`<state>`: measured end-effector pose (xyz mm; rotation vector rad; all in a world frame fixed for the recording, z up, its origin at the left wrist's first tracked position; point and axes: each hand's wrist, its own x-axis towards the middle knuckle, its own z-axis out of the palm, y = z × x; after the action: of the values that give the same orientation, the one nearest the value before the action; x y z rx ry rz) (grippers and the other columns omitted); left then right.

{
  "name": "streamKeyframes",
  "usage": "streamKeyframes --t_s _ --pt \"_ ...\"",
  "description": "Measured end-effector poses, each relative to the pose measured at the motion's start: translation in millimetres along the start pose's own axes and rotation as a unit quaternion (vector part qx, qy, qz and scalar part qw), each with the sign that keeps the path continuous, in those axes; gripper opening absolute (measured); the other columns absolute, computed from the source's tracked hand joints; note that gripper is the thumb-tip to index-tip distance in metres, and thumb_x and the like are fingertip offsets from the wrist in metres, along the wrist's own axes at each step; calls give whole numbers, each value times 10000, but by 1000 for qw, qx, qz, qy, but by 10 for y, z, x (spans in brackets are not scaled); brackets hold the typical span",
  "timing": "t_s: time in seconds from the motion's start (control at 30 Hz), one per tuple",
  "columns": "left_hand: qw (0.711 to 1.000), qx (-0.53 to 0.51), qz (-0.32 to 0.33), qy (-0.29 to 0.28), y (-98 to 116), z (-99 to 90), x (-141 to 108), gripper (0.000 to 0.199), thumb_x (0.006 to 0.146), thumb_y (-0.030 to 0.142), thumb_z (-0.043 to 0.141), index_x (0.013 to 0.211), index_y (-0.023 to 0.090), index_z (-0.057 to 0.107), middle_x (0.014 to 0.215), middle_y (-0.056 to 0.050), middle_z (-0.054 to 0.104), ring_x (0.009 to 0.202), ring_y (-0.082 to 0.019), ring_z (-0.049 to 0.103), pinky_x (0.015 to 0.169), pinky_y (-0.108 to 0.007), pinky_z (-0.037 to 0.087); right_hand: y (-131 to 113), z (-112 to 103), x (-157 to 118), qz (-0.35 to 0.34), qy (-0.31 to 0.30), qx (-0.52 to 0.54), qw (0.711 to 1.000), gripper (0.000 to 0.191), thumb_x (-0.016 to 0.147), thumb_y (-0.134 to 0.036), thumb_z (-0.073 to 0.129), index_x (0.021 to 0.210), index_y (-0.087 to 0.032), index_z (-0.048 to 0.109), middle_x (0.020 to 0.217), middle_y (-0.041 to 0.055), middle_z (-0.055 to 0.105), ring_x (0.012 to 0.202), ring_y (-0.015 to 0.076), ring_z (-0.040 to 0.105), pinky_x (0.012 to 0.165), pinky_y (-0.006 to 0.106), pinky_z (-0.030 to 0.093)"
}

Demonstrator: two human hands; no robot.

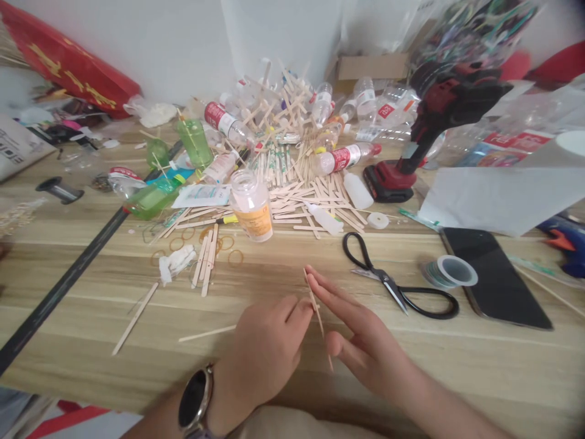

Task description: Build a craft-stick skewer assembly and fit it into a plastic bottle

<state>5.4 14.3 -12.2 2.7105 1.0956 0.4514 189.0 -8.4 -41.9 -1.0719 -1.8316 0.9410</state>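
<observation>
My left hand (267, 344), with a watch on its wrist, is closed, its fingertips pinched at the middle of a thin wooden craft stick (321, 326) seen nearly edge-on. Against that stick's far end rest the straight fingers of my right hand (361, 329); its thumb is apart from them, close to the near half. A second thin stick (205, 333) reaches out left from behind my left hand; whether the hand holds it is hidden. Farther left lie a bundle of craft sticks (206, 259), a single stick (136, 318) and a crumpled white tissue (177, 262).
Black-handled scissors (388, 283), a wire spool (450, 271) and a phone (496, 274) lie right. An open plastic jar (251, 207) stands ahead, before a pile of sticks (292, 201) and bottles. A cordless drill (402, 164) stands back right. A black strip (68, 283) crosses the left side.
</observation>
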Motion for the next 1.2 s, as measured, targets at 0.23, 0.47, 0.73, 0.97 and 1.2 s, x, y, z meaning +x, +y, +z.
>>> streamKeyframes --t_s 0.23,0.47,0.73,0.97,1.2 --pt "991 -130 -21 -1 -25 -31 27 239 840 28 414 851 185 594 745 -24 661 688 -181 626 599 -260 439 -28 -37 -8 -10 -20 -32 999 714 874 -521 535 1490 -271 277 1531 114 311 1398 247 284 1098 424 353" --pt "982 -190 -14 0 -44 -30 24 255 861 41 390 876 187 599 790 -26 677 734 -176 630 644 -259 459 -58 -103 -13 -28 -45 -53 997 709 909 -321 583 1511 -303 208 1558 88 264 1411 235 278 1091 431 369" --pt "982 -190 -11 -6 -60 -39 8 259 840 48 404 908 179 616 791 -29 682 730 -182 631 633 -263 456 -81 -139 7 -49 -52 -88 994 718 903 -360 583 1513 -281 213 1548 118 289 1405 258 303 1103 470 335" --pt "976 -217 -10 3 -41 -64 23 260 860 51 419 918 185 633 818 -24 705 757 -176 645 659 -258 472 -36 -163 15 -56 -61 -75 994 761 863 -505 572 1508 -284 232 1532 123 331 1401 267 309 1111 467 321" --pt "979 -192 -24 69 -3 -37 68 266 898 60 433 998 200 635 867 -32 710 793 -168 654 697 -255 494 -135 -180 37 -27 88 -36 995 535 875 -550 529 1342 -289 540 1371 99 567 1287 262 498 1054 417 422"
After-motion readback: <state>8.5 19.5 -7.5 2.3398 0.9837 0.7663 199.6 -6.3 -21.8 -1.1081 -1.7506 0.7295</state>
